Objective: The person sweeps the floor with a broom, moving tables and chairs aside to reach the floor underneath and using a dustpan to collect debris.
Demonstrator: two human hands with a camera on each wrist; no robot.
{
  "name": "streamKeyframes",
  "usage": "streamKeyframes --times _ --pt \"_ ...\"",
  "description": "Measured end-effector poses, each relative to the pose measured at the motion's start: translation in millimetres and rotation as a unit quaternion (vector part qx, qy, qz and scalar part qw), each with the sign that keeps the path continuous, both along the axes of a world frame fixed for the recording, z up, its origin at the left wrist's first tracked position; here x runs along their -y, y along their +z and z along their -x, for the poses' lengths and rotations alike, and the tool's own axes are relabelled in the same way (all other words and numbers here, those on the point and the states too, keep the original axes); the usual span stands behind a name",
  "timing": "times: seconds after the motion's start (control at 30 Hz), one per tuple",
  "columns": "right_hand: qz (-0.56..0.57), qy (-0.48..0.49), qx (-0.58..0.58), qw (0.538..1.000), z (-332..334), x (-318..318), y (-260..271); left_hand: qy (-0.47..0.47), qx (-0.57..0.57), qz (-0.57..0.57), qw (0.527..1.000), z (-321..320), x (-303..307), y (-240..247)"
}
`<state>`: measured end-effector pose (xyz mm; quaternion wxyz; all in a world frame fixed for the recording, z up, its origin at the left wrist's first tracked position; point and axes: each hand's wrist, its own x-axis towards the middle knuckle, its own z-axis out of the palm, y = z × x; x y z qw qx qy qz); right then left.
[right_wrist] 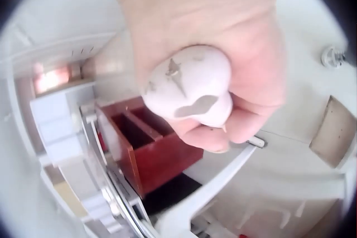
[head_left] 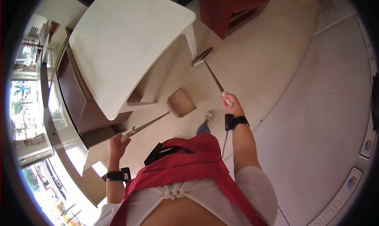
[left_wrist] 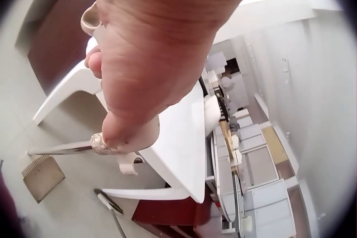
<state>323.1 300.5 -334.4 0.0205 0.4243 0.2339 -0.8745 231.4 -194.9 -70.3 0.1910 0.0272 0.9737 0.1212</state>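
Status: broom [head_left: 213,75] is in my right hand [head_left: 230,103]. My fingers are fully curled round the white grip at its top end, and the end cap pokes out of my fist in the right wrist view. My left hand [head_left: 117,144] is wrapped tight round the end of the dustpan handle [head_left: 149,123], thumb and fingers closed on it.

The dustpan [head_left: 181,102] is low over the floor [head_left: 316,107], just ahead of my shoe [head_left: 208,117] and beside the foot of the white table [head_left: 126,40]. I can't tell whether its lip actually touches the tile. The broom head [head_left: 202,56] is further out, near the table leg and apart from the pan.

My read on doing this well:
- Get the pan lip flat on the tile before pulling anything in, or dirt will slip under it.
- Use short strokes from the table leg straight toward the pan mouth, with the bristles kept square to it.
- Hold the pan handle steady so the pan doesn't skate back.
- Watch the table leg, because the broom shaft runs close to it.

Surface: pale glossy tiles with thin joints, no debris I can make out from here.

Room: a red-brown cabinet [head_left: 229,9] stands beyond the table. There's a dark wooden counter along the left edge of the floor, with bright windows [head_left: 23,107] behind it.
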Motion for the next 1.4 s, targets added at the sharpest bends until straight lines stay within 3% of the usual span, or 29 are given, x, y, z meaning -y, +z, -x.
streamKeyframes --times 0.1,0.2,0.27,0.33,0.4,0.5,0.63,0.77,0.9,1.07,1.2,1.23,1.4 --pt "-0.034 -0.076 -0.053 0.995 6 -23 -60 -0.043 -0.005 0.017 0.999 28 -53 3" --pt "-0.193 -0.039 -0.038 0.98 -60 -23 -22 -0.069 -0.008 0.015 0.997 51 -85 5" --pt "-0.13 0.01 -0.016 0.991 -113 -41 -16 -0.065 -0.006 -0.007 0.998 73 -110 -4" --pt "-0.11 0.044 0.024 0.993 -160 -33 24 -0.075 0.02 0.008 0.997 97 -129 -9" --pt "-0.132 0.077 0.12 0.981 -195 -7 40 -0.104 0.005 -0.025 0.994 113 -136 -17" --pt "0.071 -0.012 0.202 0.977 -210 14 33 -0.129 0.011 -0.055 0.99 147 -167 -32" --pt "0.012 0.093 0.265 0.96 -120 39 112 -0.175 0.005 -0.061 0.983 190 -196 -49" --pt "0.011 -0.047 0.17 0.984 -76 16 94 -0.192 0.012 -0.075 0.979 223 -231 -58" --pt "-0.06 -0.065 0.164 0.983 -35 -18 124 -0.189 0.022 -0.073 0.979 245 -261 -71" --pt "-0.138 -0.022 0.122 0.983 26 -154 87 -0.165 0.026 -0.056 0.984 266 -319 -80" --pt "-0.184 -0.042 0.079 0.979 111 -294 2 -0.155 0.033 -0.036 0.987 269 -348 -94" --pt "-0.251 0.0 0.048 0.967 134 -331 -15 -0.14 0.037 -0.027 0.989 270 -362 -92" --pt "-0.205 -0.062 0.085 0.973 266 -464 -67 -0.089 0.053 -0.002 0.995 280 -422 -79"
